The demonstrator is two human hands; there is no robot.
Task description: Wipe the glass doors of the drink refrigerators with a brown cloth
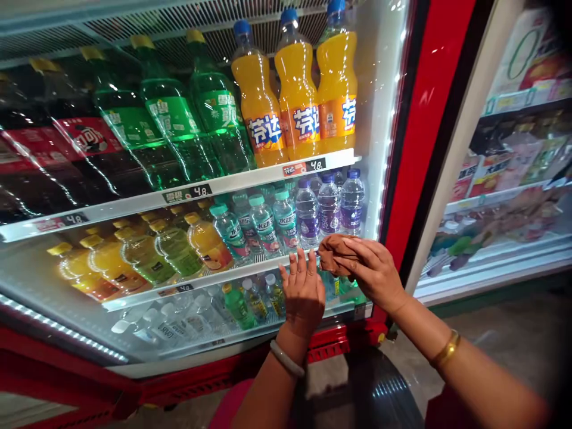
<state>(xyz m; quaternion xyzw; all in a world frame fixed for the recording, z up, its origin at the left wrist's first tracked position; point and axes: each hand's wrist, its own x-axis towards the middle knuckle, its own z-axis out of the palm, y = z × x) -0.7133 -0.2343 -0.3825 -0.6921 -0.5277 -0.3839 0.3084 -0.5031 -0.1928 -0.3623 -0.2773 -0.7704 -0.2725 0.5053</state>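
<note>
My right hand [379,271] is closed on a crumpled brown cloth [337,253], held in front of the lower right of a lit drinks fridge [375,119]. Just left of it, my left hand [304,292] is raised with its fingers stretched out and nothing in it. Its fingertips are near the edge of the middle shelf [250,268]; whether they touch the fridge front, I cannot tell. Behind the hands stand clear bottles with purple caps [329,205] and bottles with teal caps [261,220]. The cloth hides part of the shelf edge.
Large orange soda bottles [297,89], green bottles [214,107] and dark cola bottles [84,131] line the upper shelf. Small juice bottles [120,256] are lower left. A red frame [429,107] borders the fridge, with a second lit cabinet [504,202] to the right. A dark, shiny object [379,381] is below.
</note>
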